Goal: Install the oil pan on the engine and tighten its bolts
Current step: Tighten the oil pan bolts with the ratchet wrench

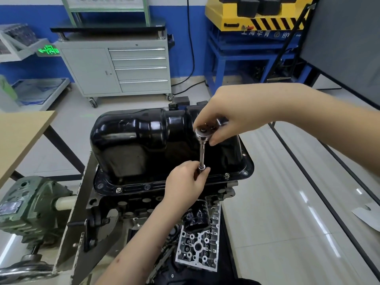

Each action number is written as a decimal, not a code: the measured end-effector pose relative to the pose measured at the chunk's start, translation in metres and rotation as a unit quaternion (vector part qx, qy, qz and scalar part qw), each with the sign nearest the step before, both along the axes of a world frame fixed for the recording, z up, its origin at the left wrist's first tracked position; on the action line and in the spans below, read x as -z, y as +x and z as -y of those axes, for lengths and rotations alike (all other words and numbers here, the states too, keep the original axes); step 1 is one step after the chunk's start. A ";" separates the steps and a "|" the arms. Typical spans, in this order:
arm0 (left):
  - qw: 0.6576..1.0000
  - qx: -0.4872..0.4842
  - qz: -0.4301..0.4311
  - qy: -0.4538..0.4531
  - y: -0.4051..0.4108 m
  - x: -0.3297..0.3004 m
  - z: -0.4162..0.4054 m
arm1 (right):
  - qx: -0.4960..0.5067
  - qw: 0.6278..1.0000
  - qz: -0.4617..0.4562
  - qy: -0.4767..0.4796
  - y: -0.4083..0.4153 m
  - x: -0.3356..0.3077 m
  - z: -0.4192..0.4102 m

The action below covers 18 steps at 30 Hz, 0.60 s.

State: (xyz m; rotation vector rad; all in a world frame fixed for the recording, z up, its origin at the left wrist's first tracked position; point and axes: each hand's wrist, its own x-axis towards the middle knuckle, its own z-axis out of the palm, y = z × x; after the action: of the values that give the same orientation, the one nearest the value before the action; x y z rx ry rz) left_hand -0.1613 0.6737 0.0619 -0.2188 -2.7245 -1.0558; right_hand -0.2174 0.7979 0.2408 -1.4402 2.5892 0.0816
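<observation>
A glossy black oil pan (139,138) sits upside-up on the engine block (131,204), which hangs in a stand. Bolts show in its near flange, one at the left (118,190) and one at the right (226,176). A chrome ratchet with a long extension (202,149) stands upright over the near flange. My right hand (222,120) grips the ratchet head at the top. My left hand (186,182) pinches the lower end of the extension, where the socket is hidden by my fingers.
A black oil filter (196,218) sticks out below the pan, above a grey cylinder-head part (198,247). A green gearbox (26,208) of the stand is at the left. A wooden tabletop (18,138) lies left, a grey drawer cabinet (123,68) behind.
</observation>
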 end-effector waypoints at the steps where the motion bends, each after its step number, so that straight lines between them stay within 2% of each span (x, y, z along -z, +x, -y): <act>1: 1.000 0.005 -0.003 -0.006 0.000 0.000 0.001 | -0.002 1.000 0.006 0.006 -0.001 -0.002 -0.001; 4: 1.000 0.003 0.003 -0.019 -0.001 -0.001 0.000 | 0.010 1.000 0.018 0.000 -0.005 -0.007 -0.003; 7: 1.000 -0.016 0.019 0.007 0.001 -0.001 -0.001 | 0.017 1.000 0.021 -0.002 -0.001 -0.007 -0.002; 13: 0.999 -0.044 0.019 0.024 0.001 -0.003 -0.002 | 0.049 0.991 -0.113 0.046 0.000 0.003 0.004; 15: 0.999 -0.034 0.006 0.016 0.001 -0.002 -0.004 | 0.025 0.994 -0.100 0.031 0.000 0.002 0.003; 18: 1.000 -0.007 -0.011 -0.006 0.001 -0.001 -0.002 | -0.005 1.000 -0.019 0.019 0.002 -0.005 0.002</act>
State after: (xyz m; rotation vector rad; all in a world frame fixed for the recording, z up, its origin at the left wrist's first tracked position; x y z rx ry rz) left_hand -0.1600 0.6753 0.0630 -0.2114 -2.7108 -1.0269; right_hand -0.2156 0.7961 0.2453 -1.4511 2.5969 0.1613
